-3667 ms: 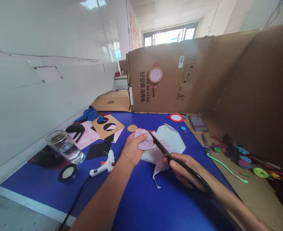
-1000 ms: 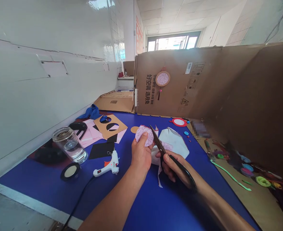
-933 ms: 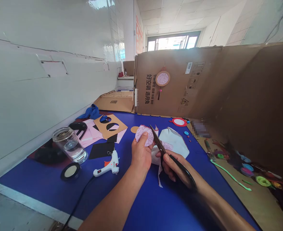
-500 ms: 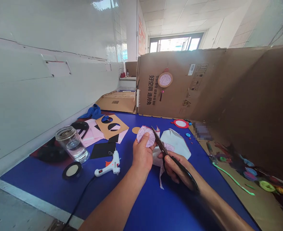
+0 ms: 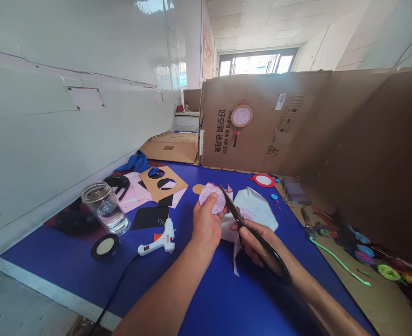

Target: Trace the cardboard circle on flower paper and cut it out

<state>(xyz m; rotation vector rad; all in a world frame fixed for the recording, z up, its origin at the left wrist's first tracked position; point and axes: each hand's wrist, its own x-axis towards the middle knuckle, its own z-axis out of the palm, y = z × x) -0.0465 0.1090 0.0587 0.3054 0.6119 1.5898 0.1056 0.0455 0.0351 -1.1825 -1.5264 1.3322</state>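
Pinched between the thumb and fingers of my left hand (image 5: 207,224) is a round piece of pink patterned fabric (image 5: 211,196). My right hand (image 5: 257,240) is closed around the handles of black scissors (image 5: 234,210), whose blades lie against the right edge of the fabric round. A narrow fabric strip (image 5: 236,261) dangles below the scissors. Behind my right hand a larger white-backed piece of fabric (image 5: 257,205) lies on the blue table. A tan cardboard disc (image 5: 198,189) sits just left of the fabric round.
To the left are a white glue gun (image 5: 161,239), a glass jar of water (image 5: 108,210), a tape roll (image 5: 104,246) and black card (image 5: 148,218). Cardboard with cut holes (image 5: 163,182) lies farther back. A red-framed round (image 5: 264,180) is at right. A carton wall (image 5: 297,130) stands behind.
Both hands, the fabric round and the scissors stay almost where they were. The view has shifted very slightly.
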